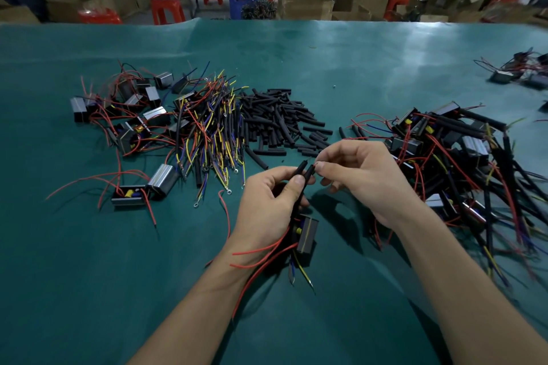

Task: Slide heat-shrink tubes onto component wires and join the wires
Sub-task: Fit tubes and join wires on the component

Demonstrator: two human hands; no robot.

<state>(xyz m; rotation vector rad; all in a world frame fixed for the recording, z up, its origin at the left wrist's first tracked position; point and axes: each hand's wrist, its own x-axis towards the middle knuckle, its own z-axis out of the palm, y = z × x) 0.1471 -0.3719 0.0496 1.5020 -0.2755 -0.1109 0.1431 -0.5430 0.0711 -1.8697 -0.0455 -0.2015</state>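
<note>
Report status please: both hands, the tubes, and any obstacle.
Left hand grips two black tubes, component hanging below. Right hand pinches at the tube tips. Nothing in the way; loose tube pile lies beyond.

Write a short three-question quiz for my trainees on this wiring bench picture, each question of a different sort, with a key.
1. True or false: the left hand grips two black heat-shrink tubes standing side by side.
2. Where does the loose pile of black tubes lie? A) right of the coloured wire bundle B) at the table's near edge C) in a cardboard box
3. Fill in: the component hanging below the left hand trails mostly ___ wires.

Key: 1 true; 2 A; 3 red. The right hand pinches at the tip of the right tube.
</note>
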